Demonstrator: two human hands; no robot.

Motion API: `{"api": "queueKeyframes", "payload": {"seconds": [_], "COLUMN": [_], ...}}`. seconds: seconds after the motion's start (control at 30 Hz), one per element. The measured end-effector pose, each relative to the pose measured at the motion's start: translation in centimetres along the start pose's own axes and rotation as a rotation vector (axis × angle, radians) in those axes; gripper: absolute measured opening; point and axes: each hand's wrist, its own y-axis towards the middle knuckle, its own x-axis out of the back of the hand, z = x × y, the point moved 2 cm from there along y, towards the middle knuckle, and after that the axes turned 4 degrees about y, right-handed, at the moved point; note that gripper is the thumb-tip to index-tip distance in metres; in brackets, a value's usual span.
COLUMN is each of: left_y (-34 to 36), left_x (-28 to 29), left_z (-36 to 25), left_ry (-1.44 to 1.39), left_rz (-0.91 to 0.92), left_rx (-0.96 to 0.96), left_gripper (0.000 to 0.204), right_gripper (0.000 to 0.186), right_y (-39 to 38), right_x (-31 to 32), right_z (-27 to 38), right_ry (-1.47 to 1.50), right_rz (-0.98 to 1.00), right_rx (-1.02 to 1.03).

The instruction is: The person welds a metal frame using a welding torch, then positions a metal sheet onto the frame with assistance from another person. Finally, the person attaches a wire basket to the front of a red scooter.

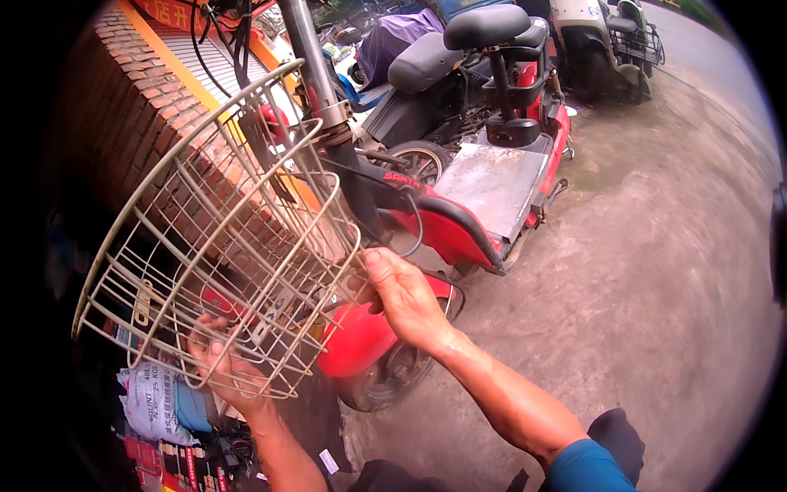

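A wire basket (205, 262) of pale metal rods is tilted in front of me, beside the steering column (316, 74) of a red electric scooter (459, 221). My right hand (402, 299) grips the basket's right edge, thumb on top and fingers curled around the wires. Seen partly through the mesh, my left hand (229, 365) is closed on the lower part of the basket. Below and behind the basket is the scooter's red front fender (357, 340), above its front wheel (381, 385). Whether the basket touches the scooter I cannot tell.
A brick wall (156, 90) rises at the left. More scooters stand at the back, one under a purple cover (398, 41), another pale one with a rear rack (590, 41). A white sack (156, 402) and assorted boxes lie at lower left. Concrete ground (639, 312) spreads to the right.
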Motion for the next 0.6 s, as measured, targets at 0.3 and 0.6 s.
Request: {"api": "queueKeyframes", "payload": {"seconds": [0.3,0.6], "left_y": [-0.7,-1.5], "left_x": [-0.6,-1.4], "left_z": [-0.4,0.0], "left_ry": [-0.040,-0.045], "left_rz": [-0.014,-0.182], "left_rx": [-0.096,-0.081], "left_gripper": [0.040,0.039], "right_gripper": [0.037,0.043], "right_y": [7.8,15.4], "right_x": [2.8,1.3], "right_z": [4.1,3.2], "right_ry": [-0.564,-0.346], "right_rz": [-0.304,-0.042], "right_rx": [0.383,0.196]}}
